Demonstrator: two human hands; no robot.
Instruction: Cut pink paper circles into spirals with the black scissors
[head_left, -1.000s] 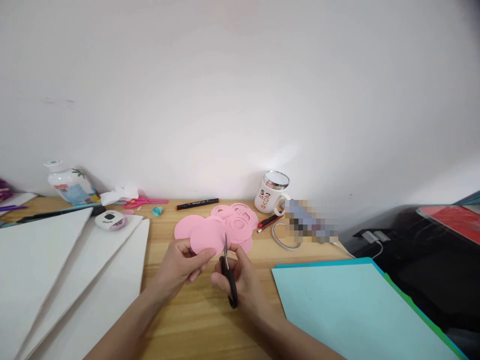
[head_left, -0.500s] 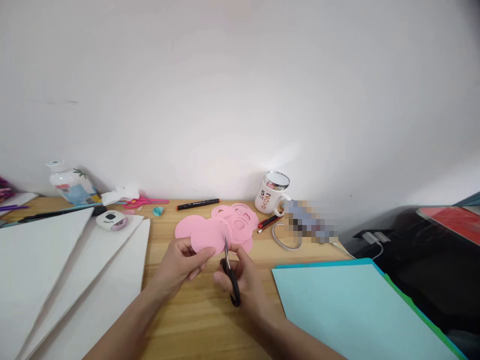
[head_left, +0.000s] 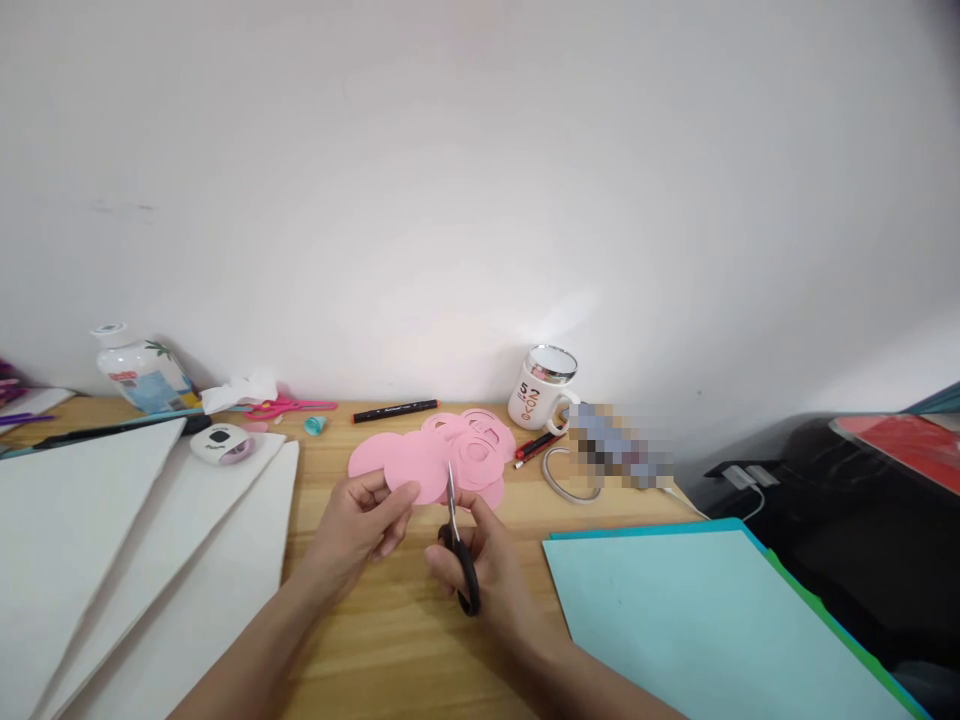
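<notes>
My left hand [head_left: 358, 530] pinches the lower edge of a pink paper disc [head_left: 417, 469] and holds it just above the wooden desk [head_left: 390, 640]. In my right hand [head_left: 487, 565] are black-handled scissors [head_left: 457, 545], fingers through the loops, blades pointing up into the disc's right edge. Behind the disc lie more pink paper circles and rings [head_left: 472, 445] on the desk.
Large white sheets [head_left: 112, 560] fan out at the left, with a small punch [head_left: 221, 442] on them. A light blue sheet [head_left: 705, 620] over green paper lies at the right. Along the wall stand a bottle [head_left: 139, 372], pink scissors [head_left: 289, 405], a black marker [head_left: 395, 409], a mug [head_left: 541, 386], pens [head_left: 536, 446].
The pink disc has turned slightly in my left hand and the scissors have edged along its rim. Both hands stay in the same spot.
</notes>
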